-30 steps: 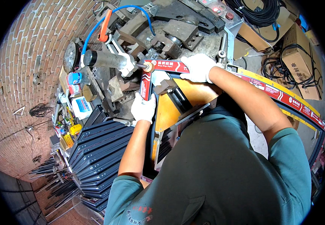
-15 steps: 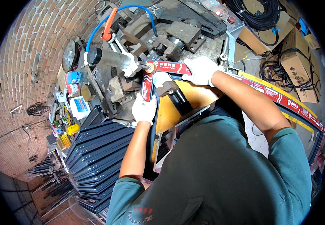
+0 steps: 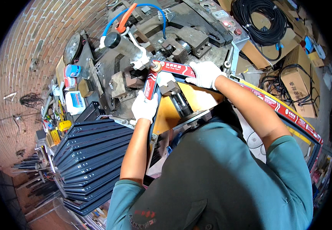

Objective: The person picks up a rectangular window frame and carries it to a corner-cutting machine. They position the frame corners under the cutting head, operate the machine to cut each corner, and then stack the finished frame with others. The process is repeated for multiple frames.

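Two dark metal profiles with red protective film meet at a corner of a frame (image 3: 175,68) on a corner-crimping machine (image 3: 106,74). A clamp cylinder (image 3: 127,46) with an orange lever (image 3: 126,19) presses its round pad (image 3: 156,67) onto that corner. My left hand (image 3: 144,106), in a white glove, is wrapped round the shorter-looking profile below the corner. My gloved right hand (image 3: 205,75) grips the other profile, to the right of the corner; its fingertips curl over the near edge. Inside the angle a metal block (image 3: 170,88) sits close to the frame.
Dark profiles (image 3: 93,153) lie stacked at the lower left, beside bottles and small tools. A control box with a red button (image 3: 237,31) stands at the back right. Beyond it are coiled black cable (image 3: 258,23) and a cardboard box (image 3: 297,82). A brick wall (image 3: 39,69) rises on the left.
The view has shifted slightly, so the machine and frame appear moved. Both hands keep their hold on the frame, and the pad still rests on the corner.
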`<state>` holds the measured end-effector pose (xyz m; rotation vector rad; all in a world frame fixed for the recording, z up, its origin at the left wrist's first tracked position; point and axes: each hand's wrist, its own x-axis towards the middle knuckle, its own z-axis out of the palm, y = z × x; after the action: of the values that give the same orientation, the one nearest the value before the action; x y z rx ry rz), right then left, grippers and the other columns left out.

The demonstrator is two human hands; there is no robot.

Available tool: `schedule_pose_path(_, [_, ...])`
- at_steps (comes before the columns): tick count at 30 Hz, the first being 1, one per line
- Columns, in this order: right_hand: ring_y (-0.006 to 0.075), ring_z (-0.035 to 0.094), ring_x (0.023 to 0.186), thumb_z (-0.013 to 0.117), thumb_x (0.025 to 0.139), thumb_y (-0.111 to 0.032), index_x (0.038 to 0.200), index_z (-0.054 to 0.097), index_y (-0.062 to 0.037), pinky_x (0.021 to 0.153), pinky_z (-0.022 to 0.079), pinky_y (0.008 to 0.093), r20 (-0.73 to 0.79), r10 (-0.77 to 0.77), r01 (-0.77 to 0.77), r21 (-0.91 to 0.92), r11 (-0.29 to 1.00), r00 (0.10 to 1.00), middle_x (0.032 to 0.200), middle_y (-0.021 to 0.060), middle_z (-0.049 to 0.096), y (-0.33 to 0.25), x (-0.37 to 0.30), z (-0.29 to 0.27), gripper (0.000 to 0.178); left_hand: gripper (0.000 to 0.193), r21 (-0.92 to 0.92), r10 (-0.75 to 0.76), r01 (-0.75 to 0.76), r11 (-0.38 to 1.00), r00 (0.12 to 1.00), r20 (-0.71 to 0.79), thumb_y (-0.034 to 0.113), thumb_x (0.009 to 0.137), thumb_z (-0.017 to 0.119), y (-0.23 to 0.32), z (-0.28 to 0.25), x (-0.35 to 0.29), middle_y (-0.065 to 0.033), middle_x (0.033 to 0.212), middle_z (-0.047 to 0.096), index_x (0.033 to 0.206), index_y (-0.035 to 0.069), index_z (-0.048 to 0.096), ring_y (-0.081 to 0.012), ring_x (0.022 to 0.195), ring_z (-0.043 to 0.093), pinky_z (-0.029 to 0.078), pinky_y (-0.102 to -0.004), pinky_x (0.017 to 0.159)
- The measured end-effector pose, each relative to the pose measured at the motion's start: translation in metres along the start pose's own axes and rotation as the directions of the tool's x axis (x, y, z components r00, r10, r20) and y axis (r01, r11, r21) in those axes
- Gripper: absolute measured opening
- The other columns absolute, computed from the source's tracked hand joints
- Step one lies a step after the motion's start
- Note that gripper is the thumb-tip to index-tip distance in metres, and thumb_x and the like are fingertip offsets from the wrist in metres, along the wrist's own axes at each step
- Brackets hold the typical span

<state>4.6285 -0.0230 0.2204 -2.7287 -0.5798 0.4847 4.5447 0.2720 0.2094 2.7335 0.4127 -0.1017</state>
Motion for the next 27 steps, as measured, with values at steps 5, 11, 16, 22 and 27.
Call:
schedule_pose_path(5, [0.0419, 0.072, 0.094, 0.064, 0.093, -0.058, 0.119, 0.060, -0.0062, 0.084, 0.057, 0.0495, 0.026, 0.037, -0.037, -0.005, 0.999, 0.999, 0.103, 0.0220, 0.074, -0.004, -0.003, -0.007, 0.058, 0.052, -0.151, -0.020, 0.017, 0.988, 1.000, -0.016, 0.055, 0.086, 0.078, 0.013, -0.011, -0.005, -0.0194, 0.096, 0.074, 0.103, 0.007, 0.068, -0.0375, 0.090, 0.072, 0.056, -0.0407, 0.082])
schedule_pose_path(11, [0.0416, 0.072, 0.095, 0.065, 0.091, -0.062, 0.116, 0.061, -0.0075, 0.084, 0.056, 0.0486, -0.083, -0.052, 0.059, 0.096, 0.994, 0.995, 0.104, 0.0221, 0.074, -0.003, -0.008, -0.005, 0.060, 0.037, -0.517, -0.014, -0.163, 0.840, 0.947, -0.321, 0.026, 0.100, 0.069, 0.002, -0.006, -0.003, -0.0180, 0.113, 0.071, 0.125, -0.001, 0.063, -0.0252, 0.102, 0.070, 0.054, -0.0367, 0.094])
schedule_pose_path(16, [0.0434, 0.070, 0.097, 0.066, 0.091, -0.062, 0.112, 0.060, -0.0078, 0.086, 0.056, 0.0485, -0.079, -0.036, 0.048, 0.163, 0.985, 0.996, 0.106, 0.0232, 0.073, 0.001, -0.005, -0.003, 0.058, 0.035, -0.407, 0.212, -0.458, 0.790, 0.828, -0.520, 0.022, 0.099, 0.069, 0.072, -0.070, 0.015, -0.0183, 0.116, 0.069, 0.124, -0.001, 0.062, -0.0271, 0.108, 0.067, 0.051, -0.0379, 0.099])
schedule_pose_path(22, [0.0429, 0.071, 0.093, 0.068, 0.089, -0.063, 0.114, 0.064, -0.0070, 0.082, 0.057, 0.0481, -0.088, -0.067, 0.081, 0.168, 0.982, 0.994, 0.099, 0.0231, 0.073, 0.004, -0.002, -0.003, 0.061, 0.037, -0.429, 0.161, -0.375, 0.822, 0.875, -0.456, 0.029, 0.087, 0.086, 0.115, -0.108, 0.048, -0.0081, 0.097, 0.077, 0.109, 0.003, 0.071, -0.0155, 0.087, 0.071, 0.057, -0.0318, 0.083])
schedule_pose_path(27, [0.0415, 0.071, 0.095, 0.066, 0.091, -0.062, 0.107, 0.063, -0.0079, 0.083, 0.057, 0.0484, -0.105, -0.097, 0.115, 0.181, 0.977, 0.990, 0.102, 0.0211, 0.073, 0.007, 0.002, 0.000, 0.057, 0.044, -0.477, -0.093, -0.261, 0.839, 0.795, -0.600, 0.043, 0.086, 0.084, 0.071, -0.138, 0.066, -0.0093, 0.096, 0.076, 0.107, 0.005, 0.073, -0.0190, 0.087, 0.071, 0.057, -0.0347, 0.083])
